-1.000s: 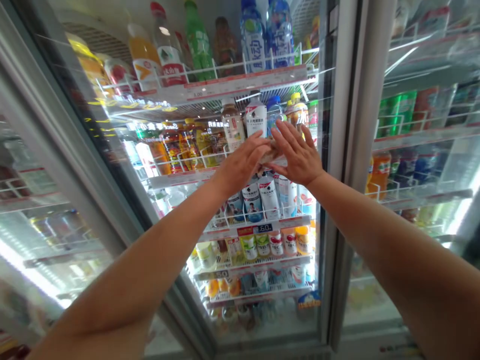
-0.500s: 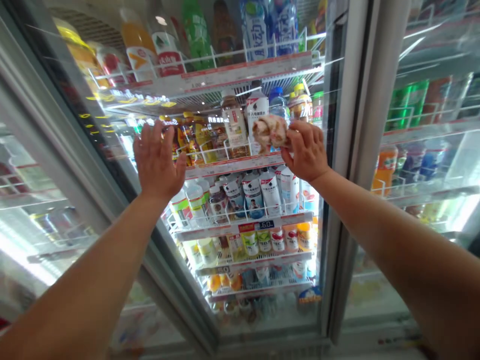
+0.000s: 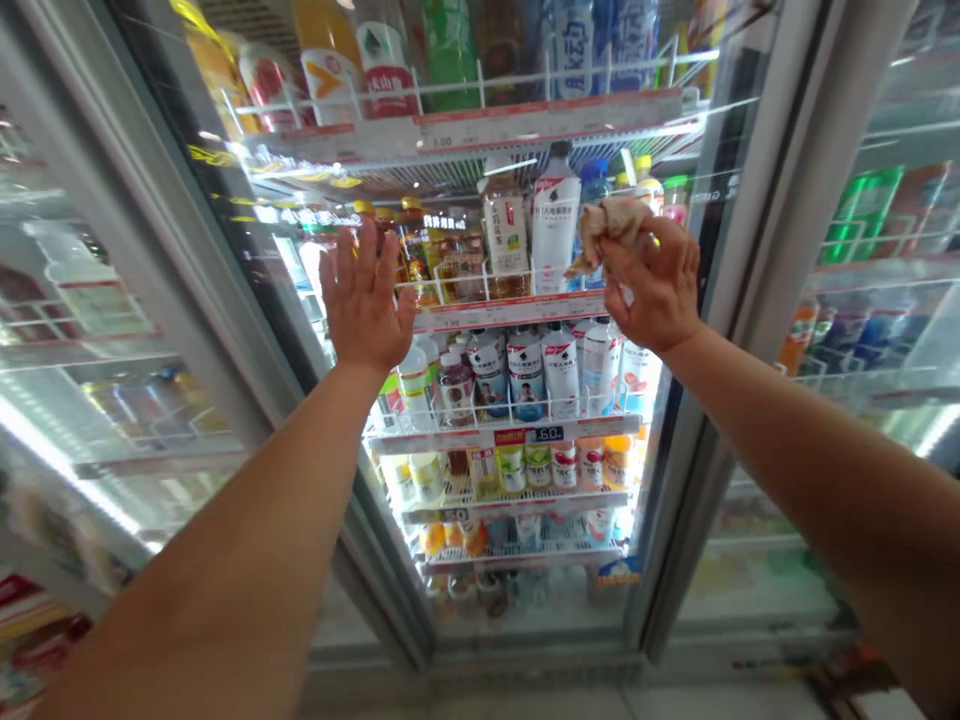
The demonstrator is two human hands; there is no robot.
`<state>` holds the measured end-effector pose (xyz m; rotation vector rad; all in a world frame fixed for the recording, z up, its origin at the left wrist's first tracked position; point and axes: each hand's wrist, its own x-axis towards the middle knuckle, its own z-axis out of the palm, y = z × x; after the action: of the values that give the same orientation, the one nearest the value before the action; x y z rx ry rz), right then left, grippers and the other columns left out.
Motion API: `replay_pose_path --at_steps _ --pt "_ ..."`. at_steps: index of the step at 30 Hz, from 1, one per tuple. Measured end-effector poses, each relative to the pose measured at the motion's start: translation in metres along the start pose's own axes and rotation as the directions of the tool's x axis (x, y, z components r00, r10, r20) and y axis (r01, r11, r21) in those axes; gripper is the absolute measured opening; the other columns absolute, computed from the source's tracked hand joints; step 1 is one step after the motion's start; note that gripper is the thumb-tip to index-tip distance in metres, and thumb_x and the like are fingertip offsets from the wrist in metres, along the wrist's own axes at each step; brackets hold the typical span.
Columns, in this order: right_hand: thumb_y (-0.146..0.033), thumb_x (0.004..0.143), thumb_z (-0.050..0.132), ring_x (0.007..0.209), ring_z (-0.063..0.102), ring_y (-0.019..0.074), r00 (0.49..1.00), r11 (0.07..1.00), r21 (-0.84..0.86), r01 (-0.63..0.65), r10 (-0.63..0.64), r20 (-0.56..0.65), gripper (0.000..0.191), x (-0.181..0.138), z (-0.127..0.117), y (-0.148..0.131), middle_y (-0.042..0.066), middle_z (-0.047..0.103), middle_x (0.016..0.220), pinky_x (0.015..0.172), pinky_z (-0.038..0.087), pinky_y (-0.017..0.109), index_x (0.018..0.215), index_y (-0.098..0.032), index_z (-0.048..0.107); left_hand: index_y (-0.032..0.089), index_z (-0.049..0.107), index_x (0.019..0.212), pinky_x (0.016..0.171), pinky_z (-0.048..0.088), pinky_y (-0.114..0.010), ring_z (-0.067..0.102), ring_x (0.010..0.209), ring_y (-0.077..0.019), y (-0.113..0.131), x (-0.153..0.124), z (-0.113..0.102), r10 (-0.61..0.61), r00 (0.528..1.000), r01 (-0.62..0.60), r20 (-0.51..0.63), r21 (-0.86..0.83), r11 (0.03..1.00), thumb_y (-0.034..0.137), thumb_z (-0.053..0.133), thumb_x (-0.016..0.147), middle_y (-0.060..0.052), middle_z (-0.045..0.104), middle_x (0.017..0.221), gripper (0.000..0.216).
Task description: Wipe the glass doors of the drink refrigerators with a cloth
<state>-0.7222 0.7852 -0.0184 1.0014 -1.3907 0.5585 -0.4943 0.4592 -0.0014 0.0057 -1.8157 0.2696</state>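
Note:
My left hand (image 3: 365,300) is open, fingers stretched up and palm flat against the glass door (image 3: 247,260) of a drinks fridge. My right hand (image 3: 654,285) is closed on a crumpled beige cloth (image 3: 611,222) and holds it up in front of the second shelf (image 3: 517,308), near the door's right edge. Behind the cloth stand a white bottle (image 3: 553,228) and a pale tea bottle (image 3: 505,232).
Wire shelves inside hold rows of bottles and small cans, with red price strips (image 3: 480,128) along their fronts. A grey metal frame post (image 3: 757,280) separates this fridge from another glass-fronted fridge (image 3: 870,260) at right. A further glass door (image 3: 82,330) stands at left.
My hands came apart from the cloth's middle: my left hand moved left and flattened on the glass, while my right hand kept the cloth and rose slightly to the right.

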Motion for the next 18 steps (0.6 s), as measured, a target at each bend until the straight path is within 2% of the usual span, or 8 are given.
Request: replay_pose_path --at_steps 3,5,9,12,15,16,18 --pt "-0.047 0.095 0.047 0.148 0.033 0.0376 1.000 0.995 0.096 0.020 -0.019 -0.013 0.051 0.002 -0.004 -0.013 -0.001 0.031 0.165 0.116 0.033 0.062 0.145 -0.038 0.051 0.039 0.021 0.159 0.130 -0.005 -0.055 -0.001 0.156 -0.0203 -0.002 -0.001 0.001 0.047 0.999 -0.049 -0.023 -0.075 0.996 0.046 0.042 0.098 0.010 0.010 0.167 0.065" --pt "-0.046 0.097 0.043 0.151 0.030 0.0347 1.000 0.989 0.145 0.017 -0.017 -0.004 0.050 0.006 -0.006 -0.022 -0.002 0.027 0.167 0.118 0.032 0.063 0.145 -0.036 0.049 0.041 0.019 0.159 0.130 -0.008 -0.055 -0.004 0.156 -0.0195 -0.001 -0.001 0.001 0.070 0.997 -0.074 -0.035 -0.122 0.990 0.044 0.044 0.097 0.011 0.011 0.167 0.066" --pt "-0.043 0.100 0.036 0.154 0.026 0.0308 0.999 0.984 0.179 0.014 -0.021 0.041 0.044 0.033 -0.006 -0.024 0.000 0.036 0.163 0.121 0.024 0.066 0.138 -0.030 0.056 0.043 0.016 0.159 0.130 -0.009 -0.055 -0.005 0.155 -0.0189 0.000 -0.001 -0.001 0.079 0.996 -0.082 -0.036 -0.107 0.991 0.041 0.044 0.098 0.011 0.011 0.167 0.067" --pt "-0.043 0.102 0.035 0.155 0.025 0.0259 0.999 0.980 0.197 0.005 0.005 -0.046 0.042 0.058 0.002 -0.011 -0.001 0.038 0.162 0.124 0.022 0.058 0.134 -0.032 0.058 0.042 0.015 0.159 0.130 -0.008 -0.056 -0.003 0.156 -0.0188 -0.001 -0.001 0.000 0.083 0.996 -0.087 -0.041 -0.080 0.993 0.040 0.043 0.099 0.010 0.012 0.167 0.067" --pt "-0.040 0.103 0.029 0.155 0.024 0.0236 0.990 0.981 0.192 -0.035 0.060 -0.126 0.047 0.065 0.011 -0.013 0.001 0.032 0.165 0.123 0.026 0.053 0.143 -0.030 0.051 0.042 0.017 0.159 0.130 -0.008 -0.056 -0.002 0.156 -0.0189 -0.002 -0.001 0.002 0.080 0.995 -0.085 -0.052 -0.097 0.992 0.039 0.043 0.099 0.008 0.013 0.167 0.066" --pt "-0.039 0.104 0.026 0.155 0.024 0.0240 0.993 0.983 0.179 -0.033 0.053 -0.105 0.049 0.062 0.013 -0.020 0.002 0.031 0.166 0.123 0.027 0.054 0.145 -0.028 0.050 0.042 0.018 0.159 0.130 -0.008 -0.056 -0.003 0.156 -0.0191 -0.002 -0.001 0.003 0.073 0.996 -0.079 -0.052 -0.108 0.991 0.040 0.043 0.099 0.008 0.014 0.167 0.065" --pt "-0.037 0.104 0.023 0.155 0.024 0.0252 1.000 0.987 0.158 0.004 -0.007 0.016 0.050 0.055 0.015 -0.038 0.002 0.035 0.164 0.122 0.027 0.058 0.146 -0.028 0.049 0.041 0.022 0.158 0.130 -0.009 -0.057 -0.004 0.156 -0.0193 -0.002 -0.002 0.004 0.057 0.998 -0.061 -0.041 -0.126 0.990 0.042 0.042 0.099 0.008 0.015 0.167 0.063"
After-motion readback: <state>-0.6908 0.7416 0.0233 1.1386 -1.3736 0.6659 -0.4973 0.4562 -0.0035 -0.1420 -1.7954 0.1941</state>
